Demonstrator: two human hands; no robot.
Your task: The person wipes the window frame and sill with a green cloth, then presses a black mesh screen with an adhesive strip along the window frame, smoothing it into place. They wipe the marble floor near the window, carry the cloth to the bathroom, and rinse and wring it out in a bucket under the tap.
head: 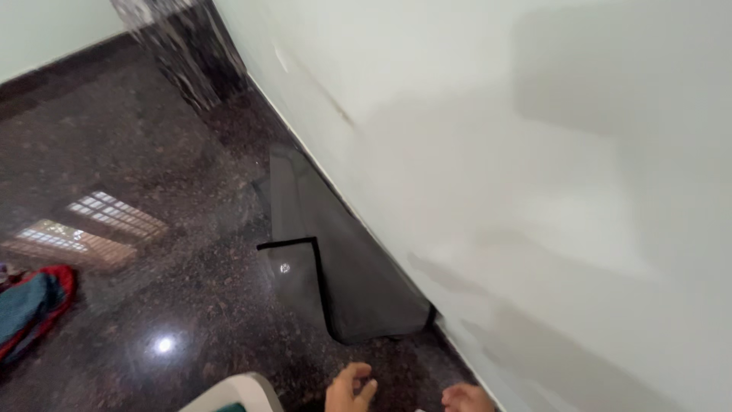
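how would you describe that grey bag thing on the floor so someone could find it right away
Start at the pale wall and follow its base along the dark polished stone floor. The grey fabric bag lies flat against the wall's foot, just beyond the two hands. Unlike the red and teal cloth far left, it is plain grey with black edging and a small round emblem.

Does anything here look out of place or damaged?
Mildly. A grey bag lies slumped on the dark floor against the wall, which has scuff marks. A red and teal cloth lies bunched at the left edge.
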